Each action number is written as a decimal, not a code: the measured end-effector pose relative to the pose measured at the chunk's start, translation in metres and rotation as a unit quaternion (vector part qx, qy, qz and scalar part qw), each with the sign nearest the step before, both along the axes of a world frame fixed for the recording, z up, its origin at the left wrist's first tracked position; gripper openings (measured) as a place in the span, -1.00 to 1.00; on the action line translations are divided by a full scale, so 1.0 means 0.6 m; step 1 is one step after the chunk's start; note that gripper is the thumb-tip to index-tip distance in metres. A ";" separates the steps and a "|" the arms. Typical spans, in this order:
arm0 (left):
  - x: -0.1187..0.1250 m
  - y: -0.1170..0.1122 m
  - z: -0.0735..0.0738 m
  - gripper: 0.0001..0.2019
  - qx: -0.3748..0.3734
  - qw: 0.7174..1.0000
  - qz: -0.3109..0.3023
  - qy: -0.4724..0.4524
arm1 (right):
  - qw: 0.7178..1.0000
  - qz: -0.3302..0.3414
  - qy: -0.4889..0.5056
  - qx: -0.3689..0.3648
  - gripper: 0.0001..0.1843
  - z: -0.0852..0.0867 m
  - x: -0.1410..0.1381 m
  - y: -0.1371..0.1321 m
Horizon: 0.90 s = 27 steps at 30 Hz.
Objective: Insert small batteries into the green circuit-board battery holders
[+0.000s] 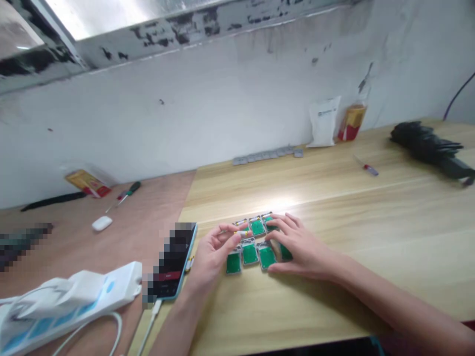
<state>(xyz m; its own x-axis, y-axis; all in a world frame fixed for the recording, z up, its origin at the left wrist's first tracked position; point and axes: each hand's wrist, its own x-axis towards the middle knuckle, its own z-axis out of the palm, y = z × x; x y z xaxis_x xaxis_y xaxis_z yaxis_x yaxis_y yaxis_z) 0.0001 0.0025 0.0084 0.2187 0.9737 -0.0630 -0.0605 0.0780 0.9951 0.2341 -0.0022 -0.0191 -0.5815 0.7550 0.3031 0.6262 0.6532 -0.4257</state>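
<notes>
Several green circuit boards in small grey casings lie in two rows on the wooden table. My left hand (217, 249) pinches a small silver battery (241, 233) with yellow ends between thumb and fingers, just above the boards. Below it sit a front-left board (233, 263) and another board (250, 253) beside it. My right hand (291, 244) rests with fingers spread over the right end of the rows, around a front-row board (266, 257) and partly hiding the one to its right (285, 252). In the back row, a board (257, 227) has a similar battery along its top edge.
Left of my left hand lies a phone (173, 262) with a cable, beside a white power strip (74, 301). Grey casing pieces (265, 156) line the wall. Further off are screwdrivers (129, 190), a white pouch (323, 122) and a black umbrella-like bundle (426, 143).
</notes>
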 end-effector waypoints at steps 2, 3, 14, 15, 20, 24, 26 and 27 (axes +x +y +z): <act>-0.003 0.003 -0.003 -0.71 0.008 1.000 0.016 0.003 | 1.000 0.003 -0.002 -0.001 -0.47 0.001 0.000 0.000; -0.005 0.004 -0.004 -0.72 0.015 1.000 0.024 0.012 | 1.000 0.004 -0.002 -0.001 -0.47 0.001 0.000 0.000; -0.003 0.004 -0.001 -0.79 0.055 0.996 0.042 0.059 | 1.000 0.000 0.004 0.004 -0.49 0.002 0.000 0.001; -0.002 0.003 -0.001 -0.76 0.045 0.996 0.037 0.064 | 1.000 0.001 0.004 0.004 -0.49 0.002 0.000 0.001; -0.005 -0.002 -0.003 -0.62 0.021 0.996 -0.002 0.086 | 1.000 -0.003 0.004 0.009 -0.49 0.002 0.000 0.000; -0.010 0.001 -0.009 -0.68 0.039 0.993 0.004 0.110 | 1.000 -0.003 0.003 0.006 -0.49 0.003 0.001 -0.001; -0.010 0.002 -0.012 -0.73 0.051 0.993 0.020 0.106 | 1.000 -0.002 0.002 0.004 -0.49 0.003 0.002 -0.001; -0.009 0.002 -0.014 -0.75 0.052 0.993 0.028 0.100 | 1.000 -0.002 0.002 0.005 -0.48 0.003 0.002 0.000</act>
<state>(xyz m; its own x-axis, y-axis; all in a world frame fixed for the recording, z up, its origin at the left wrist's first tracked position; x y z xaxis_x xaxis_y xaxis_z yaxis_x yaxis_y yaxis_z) -0.0051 0.0038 0.0003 0.1566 0.9877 0.0019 0.1381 -0.0238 0.9901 0.2352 -0.0024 -0.0174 -0.5777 0.7539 0.3128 0.6263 0.6552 -0.4225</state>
